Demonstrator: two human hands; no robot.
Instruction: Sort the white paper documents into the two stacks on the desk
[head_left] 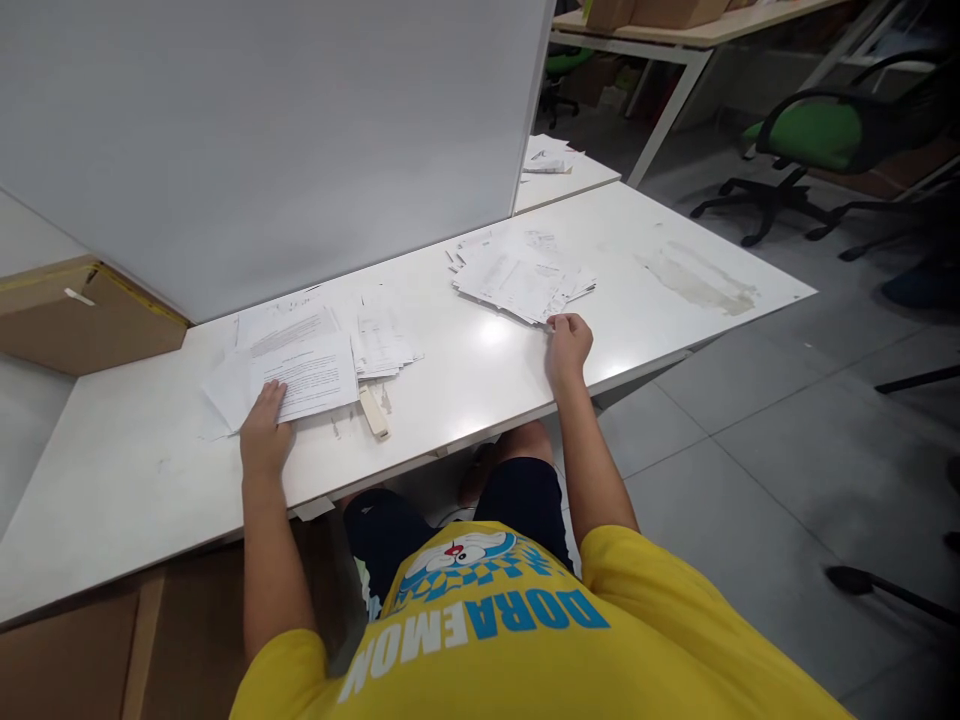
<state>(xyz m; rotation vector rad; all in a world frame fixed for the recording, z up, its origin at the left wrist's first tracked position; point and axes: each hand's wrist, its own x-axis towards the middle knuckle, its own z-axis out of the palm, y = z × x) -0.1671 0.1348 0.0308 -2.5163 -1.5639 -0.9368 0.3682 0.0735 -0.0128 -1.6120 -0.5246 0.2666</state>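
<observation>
I sit at a white table (480, 350). My left hand (264, 432) lies on the near edge of a printed sheet (307, 375), fingers pressed flat on the paper, atop a loose spread of papers (300, 340). My right hand (568, 345) reaches to the near corner of a second pile of papers (521, 275) farther right, its fingers curled and pinching the edge of a sheet. A small beige stapler-like object (373, 410) lies between the hands, next to the left pile.
A large white partition panel (262, 140) stands behind the table. A cardboard box (79, 315) sits at the left. More papers (547, 155) lie on a farther table. A green office chair (810, 140) stands at the right on grey floor tiles.
</observation>
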